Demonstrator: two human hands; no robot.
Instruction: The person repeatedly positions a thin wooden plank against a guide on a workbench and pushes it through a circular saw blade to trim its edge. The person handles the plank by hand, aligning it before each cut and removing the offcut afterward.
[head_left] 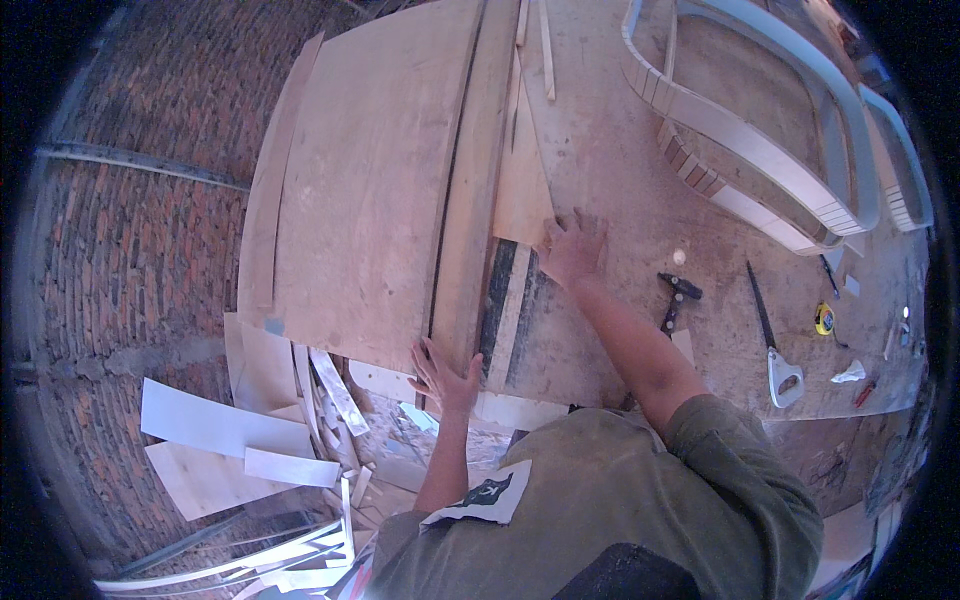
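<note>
My left hand (447, 378) lies with fingers spread on the near end of a long wooden board (478, 190), whose left edge shows a dark line. This board rests lengthwise along the right part of a large plywood sheet (360, 180). My right hand (575, 248) is open, fingers stretched out, at the near right corner of a thin pale plywood piece (523, 190). That piece appears to reach under or against the board's right side. Between my hands, a dark strip and a pale strip (512, 310) run toward me.
On the worktable (610, 330) to the right lie a hammer (676, 292), a handsaw (775, 350) and a yellow tape measure (823, 318). Curved wooden frames (740, 130) stand at the far right. Wood offcuts (230, 430) are heaped at left, near a brick surface (140, 270).
</note>
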